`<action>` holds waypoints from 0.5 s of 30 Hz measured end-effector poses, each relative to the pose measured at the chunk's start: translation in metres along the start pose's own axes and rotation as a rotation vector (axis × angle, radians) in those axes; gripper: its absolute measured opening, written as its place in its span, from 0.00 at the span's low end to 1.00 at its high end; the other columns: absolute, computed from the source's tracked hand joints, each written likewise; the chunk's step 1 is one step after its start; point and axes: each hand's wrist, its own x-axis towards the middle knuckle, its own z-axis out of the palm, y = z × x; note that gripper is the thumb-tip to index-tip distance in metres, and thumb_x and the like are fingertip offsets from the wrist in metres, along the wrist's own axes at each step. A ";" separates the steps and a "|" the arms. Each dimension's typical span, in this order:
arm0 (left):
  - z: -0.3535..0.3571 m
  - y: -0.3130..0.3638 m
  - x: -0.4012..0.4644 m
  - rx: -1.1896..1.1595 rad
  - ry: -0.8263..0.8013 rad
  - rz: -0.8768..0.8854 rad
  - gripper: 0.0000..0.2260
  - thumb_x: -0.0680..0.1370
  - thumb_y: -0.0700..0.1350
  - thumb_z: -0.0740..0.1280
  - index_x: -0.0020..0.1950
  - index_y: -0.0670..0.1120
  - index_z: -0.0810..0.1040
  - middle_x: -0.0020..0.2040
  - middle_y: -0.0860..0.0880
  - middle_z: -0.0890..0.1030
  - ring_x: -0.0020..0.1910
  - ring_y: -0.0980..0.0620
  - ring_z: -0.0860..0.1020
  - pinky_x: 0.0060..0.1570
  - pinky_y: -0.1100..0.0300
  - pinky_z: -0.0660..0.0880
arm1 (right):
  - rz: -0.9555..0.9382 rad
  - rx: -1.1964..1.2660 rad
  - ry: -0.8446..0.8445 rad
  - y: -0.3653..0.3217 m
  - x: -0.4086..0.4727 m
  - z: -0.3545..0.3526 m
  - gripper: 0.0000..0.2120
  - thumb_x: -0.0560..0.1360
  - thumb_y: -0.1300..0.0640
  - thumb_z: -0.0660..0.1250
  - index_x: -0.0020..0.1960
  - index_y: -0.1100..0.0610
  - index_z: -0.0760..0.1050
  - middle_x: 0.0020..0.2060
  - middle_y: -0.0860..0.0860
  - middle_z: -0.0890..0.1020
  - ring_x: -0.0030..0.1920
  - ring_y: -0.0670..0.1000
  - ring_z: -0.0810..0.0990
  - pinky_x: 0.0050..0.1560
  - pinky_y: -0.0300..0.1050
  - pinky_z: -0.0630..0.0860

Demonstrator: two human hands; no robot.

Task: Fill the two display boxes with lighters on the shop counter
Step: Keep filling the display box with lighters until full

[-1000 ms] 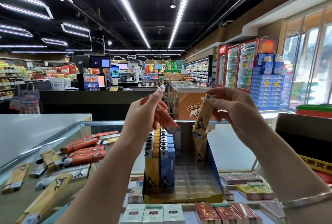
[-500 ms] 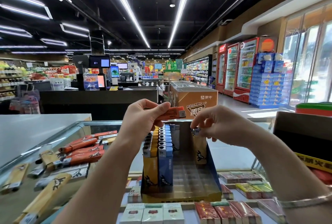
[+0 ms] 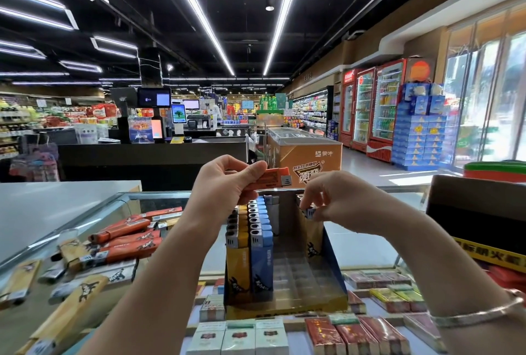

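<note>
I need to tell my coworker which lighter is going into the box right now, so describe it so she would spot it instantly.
Find the open display box on the glass counter, with upright yellow and blue lighters filling its left side. Along its right wall, the right hand pinches the metal top of a tan lighter. Unlike the packed rows, it stands almost alone there, above empty slots.

Orange lighter (image 3: pixel 269 179) in left grip (image 3: pixel 225 181)

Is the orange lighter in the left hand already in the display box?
No, the left hand holds the orange lighter level above the display box.
</note>
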 end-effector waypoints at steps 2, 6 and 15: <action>0.000 0.000 -0.001 -0.001 -0.020 0.004 0.16 0.63 0.51 0.73 0.42 0.42 0.75 0.33 0.47 0.83 0.29 0.54 0.79 0.30 0.65 0.76 | 0.004 0.007 0.002 0.001 -0.001 -0.001 0.12 0.68 0.63 0.73 0.37 0.47 0.76 0.37 0.46 0.74 0.37 0.44 0.72 0.38 0.37 0.70; 0.001 0.003 0.000 -0.047 -0.085 0.009 0.15 0.63 0.47 0.73 0.43 0.42 0.74 0.34 0.45 0.84 0.32 0.51 0.81 0.33 0.63 0.79 | -0.062 0.202 0.219 -0.003 0.000 -0.002 0.08 0.70 0.59 0.71 0.38 0.47 0.76 0.34 0.47 0.77 0.32 0.39 0.73 0.33 0.31 0.70; 0.006 0.006 -0.003 -0.028 -0.236 0.096 0.13 0.63 0.44 0.72 0.43 0.41 0.75 0.35 0.46 0.83 0.36 0.52 0.82 0.36 0.66 0.77 | -0.059 0.891 0.379 -0.017 -0.001 0.000 0.10 0.69 0.70 0.68 0.46 0.59 0.77 0.31 0.51 0.82 0.30 0.49 0.80 0.33 0.39 0.79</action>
